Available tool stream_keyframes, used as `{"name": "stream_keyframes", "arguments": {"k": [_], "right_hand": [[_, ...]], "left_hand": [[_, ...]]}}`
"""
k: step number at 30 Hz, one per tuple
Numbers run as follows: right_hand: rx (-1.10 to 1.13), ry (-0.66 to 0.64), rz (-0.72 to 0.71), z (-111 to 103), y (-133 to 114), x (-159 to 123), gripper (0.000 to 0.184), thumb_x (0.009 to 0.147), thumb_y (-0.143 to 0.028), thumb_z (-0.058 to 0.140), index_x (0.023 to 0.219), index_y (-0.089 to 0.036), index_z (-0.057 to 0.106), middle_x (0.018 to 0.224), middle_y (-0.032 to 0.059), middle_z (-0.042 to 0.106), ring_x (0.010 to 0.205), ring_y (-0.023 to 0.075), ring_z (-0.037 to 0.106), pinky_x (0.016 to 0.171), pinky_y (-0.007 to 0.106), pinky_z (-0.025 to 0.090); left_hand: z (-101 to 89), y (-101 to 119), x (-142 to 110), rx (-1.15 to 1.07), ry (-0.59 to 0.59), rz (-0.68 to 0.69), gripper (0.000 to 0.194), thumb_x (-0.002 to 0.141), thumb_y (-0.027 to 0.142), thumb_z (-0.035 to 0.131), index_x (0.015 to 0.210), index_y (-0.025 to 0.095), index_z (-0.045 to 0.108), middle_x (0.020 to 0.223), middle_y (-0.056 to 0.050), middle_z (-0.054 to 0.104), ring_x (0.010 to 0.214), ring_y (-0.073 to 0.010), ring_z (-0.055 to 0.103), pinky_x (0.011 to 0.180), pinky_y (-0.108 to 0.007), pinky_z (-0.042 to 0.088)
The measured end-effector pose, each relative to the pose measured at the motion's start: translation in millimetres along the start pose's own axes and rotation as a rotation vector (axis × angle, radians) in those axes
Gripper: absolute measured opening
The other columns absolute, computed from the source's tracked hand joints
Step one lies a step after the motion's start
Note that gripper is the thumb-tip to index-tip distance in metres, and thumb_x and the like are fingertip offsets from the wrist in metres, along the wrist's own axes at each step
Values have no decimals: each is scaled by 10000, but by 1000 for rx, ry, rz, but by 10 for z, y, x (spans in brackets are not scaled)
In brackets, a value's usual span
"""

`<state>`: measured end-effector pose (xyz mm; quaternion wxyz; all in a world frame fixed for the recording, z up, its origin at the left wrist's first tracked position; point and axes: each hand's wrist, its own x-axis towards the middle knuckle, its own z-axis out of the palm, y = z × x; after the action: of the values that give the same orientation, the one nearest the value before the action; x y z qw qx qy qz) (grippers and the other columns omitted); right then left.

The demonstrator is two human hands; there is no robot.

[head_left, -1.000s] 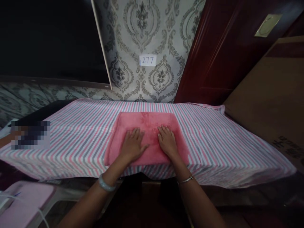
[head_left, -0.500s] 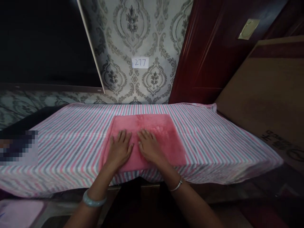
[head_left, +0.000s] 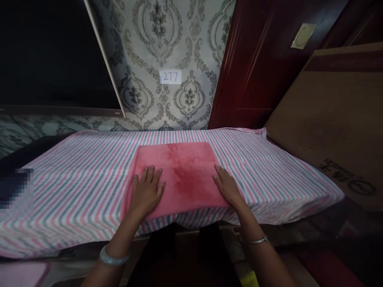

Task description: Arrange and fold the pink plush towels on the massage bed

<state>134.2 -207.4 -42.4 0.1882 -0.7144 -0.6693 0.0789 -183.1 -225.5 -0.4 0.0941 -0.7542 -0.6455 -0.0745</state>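
Observation:
A pink plush cloth (head_left: 182, 175), folded into a rough rectangle, lies flat in front of me. Darker streaks show in its pile near the middle. My left hand (head_left: 146, 191) rests flat on its left part with the fingers spread. At its right edge, my right hand (head_left: 228, 185) lies with fingers stretched out, touching the border. Neither hand grips anything. Beneath the cloth is a pink, grey and white striped tablecloth (head_left: 89, 171) covering the table.
A large cardboard box (head_left: 335, 111) stands at the right, beside a dark red door (head_left: 248, 71). A black screen (head_left: 54, 56) is at the upper left. A paper label (head_left: 170, 76) reading 277 is on the patterned wall.
My right hand has slid from the middle of the pink cloth to its right edge. My left hand stays on the left part. The view has shifted slightly.

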Motion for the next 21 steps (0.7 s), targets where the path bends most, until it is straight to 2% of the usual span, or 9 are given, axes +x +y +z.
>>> {"name": "stream_keyframes", "arguments": {"k": [3, 5, 8, 10, 13, 16, 19, 21], "right_hand": [[-27, 159, -17, -64, -193, -156, 542, 1037, -380, 299, 1522, -191, 450, 1608, 139, 373, 1513, 325, 259, 1167, 595, 273], [-45, 233, -143, -73, -455, -320, 533, 1031, -364, 325, 1518, -191, 457, 1618, 135, 355, 1523, 323, 229, 1187, 599, 224], [-51, 165, -397, 14, -867, -553, 534, 1024, -347, 377, 1549, -254, 410, 1637, 83, 332, 1527, 284, 229, 1207, 558, 208], [-55, 105, -479, 105, -1011, -642, 534, 1021, -363, 415, 1552, -303, 402, 1642, 48, 325, 1524, 273, 240, 1208, 541, 215], [-71, 94, -457, 202, -921, -670, 549, 1005, -393, 468, 1545, -307, 415, 1633, 36, 343, 1518, 269, 257, 1208, 513, 227], [-112, 116, -384, 193, -582, -641, 555, 998, -387, 473, 1538, -266, 432, 1622, 59, 361, 1517, 275, 262, 1206, 527, 229], [-151, 119, -293, 76, -291, -570, 522, 1009, -380, 422, 1507, -232, 479, 1598, 91, 401, 1504, 299, 292, 1178, 586, 255], [-153, 134, -247, -47, -270, -464, 504, 1018, -363, 377, 1477, -207, 516, 1574, 111, 436, 1496, 311, 307, 1165, 605, 267]], "left_hand": [[-50, 8, -6, -38, 9, -9, 539, 1006, 370, 393, 1499, 165, 468, 1591, -183, 389, 1489, -380, 325, 1162, -659, 274], [-84, 45, -51, -71, 39, -4, 541, 1007, 371, 389, 1490, 143, 477, 1584, -198, 395, 1485, -380, 332, 1168, -656, 270], [-72, 154, -180, -115, 106, 101, 537, 1000, 383, 410, 1483, 163, 491, 1592, -183, 388, 1491, -373, 324, 1188, -650, 242], [1, 230, -274, -127, 134, 190, 529, 986, 397, 450, 1481, 219, 499, 1600, -149, 388, 1490, -372, 325, 1187, -660, 232], [160, 290, -366, -121, 157, 216, 546, 970, 414, 496, 1497, 273, 479, 1606, -123, 384, 1482, -382, 336, 1170, -682, 242], [260, 274, -403, -131, 168, 206, 562, 970, 418, 499, 1516, 294, 448, 1615, -109, 373, 1490, -367, 326, 1179, -665, 239], [200, 216, -393, -184, 113, 210, 547, 981, 434, 477, 1511, 300, 452, 1619, -98, 369, 1491, -356, 328, 1178, -654, 256], [64, 167, -316, -243, 30, 219, 535, 1003, 424, 422, 1518, 280, 440, 1613, -105, 379, 1489, -336, 341, 1170, -629, 296]]}}
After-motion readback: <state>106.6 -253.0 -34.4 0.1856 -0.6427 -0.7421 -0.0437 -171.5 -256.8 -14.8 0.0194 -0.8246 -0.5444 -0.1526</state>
